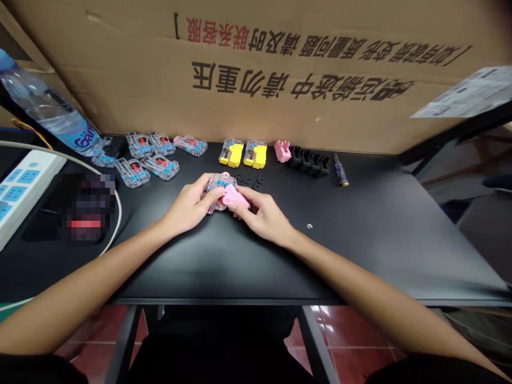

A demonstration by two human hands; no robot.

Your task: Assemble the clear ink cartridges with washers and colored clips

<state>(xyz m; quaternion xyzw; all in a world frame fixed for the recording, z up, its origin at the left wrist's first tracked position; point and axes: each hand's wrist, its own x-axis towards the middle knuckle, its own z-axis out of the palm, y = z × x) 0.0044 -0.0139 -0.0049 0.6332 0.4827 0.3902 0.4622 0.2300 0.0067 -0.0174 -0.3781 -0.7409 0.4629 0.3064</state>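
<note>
**Two hands fit a pink part to a clear casing at mid-worktop**

Bare forearms reach in from the bottom edge and meet at the middle of the black worktop (360, 250); the left hand (188, 205) grips a clear plastic casing (216, 184) from its left side, thumb pressed on top; the right hand (262, 216) pinches a pink part (234, 197) between fingertips and holds it against the casing's near face; both hands are closed on their pieces, neither is free.

Judging by the contact, the step in hand looks like seating the pink part into the casing; the next move would call for lining up the edges and a steady press, the left hand bracing.

Just behind the casing lie small black rings (248, 181); further back, a row stands along the cardboard box (256, 69): clear-and-blue units (150, 157), two yellow units (244, 153), a spare pink piece (282, 151), black pieces (310, 160), a small screwdriver (341, 172); at far left, a water bottle (48, 114) and a power strip (22, 186).
</note>
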